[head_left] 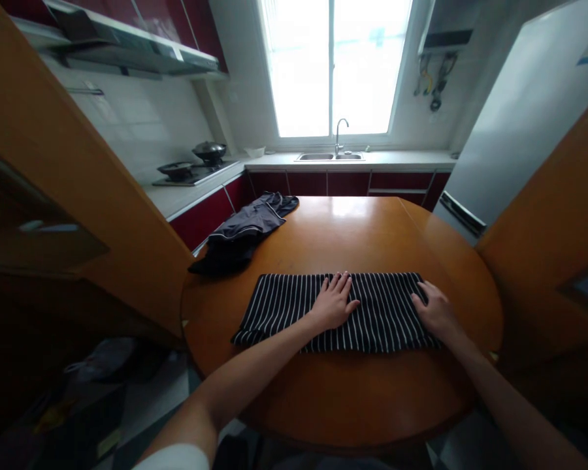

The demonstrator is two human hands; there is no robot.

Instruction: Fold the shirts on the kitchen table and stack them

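Observation:
A black cloth with white stripes [284,307] lies folded into a long flat rectangle across the wooden table. My left hand [334,303] rests flat on its middle, fingers spread toward the far edge. At the cloth's right end is my right hand [436,310], its thumb and fingers apart, touching the edge there. Whether the fingertips of the right hand pinch any fabric is hard to see, but they look loose. The cloth's near left corner is slightly rumpled.
On the far left of the round wooden table [343,405] lies a loose heap of dark grey and black clothing [249,225]. Beyond the table are a counter with a sink [318,156], a stove [196,173] with pans, and a fridge [529,111] at right.

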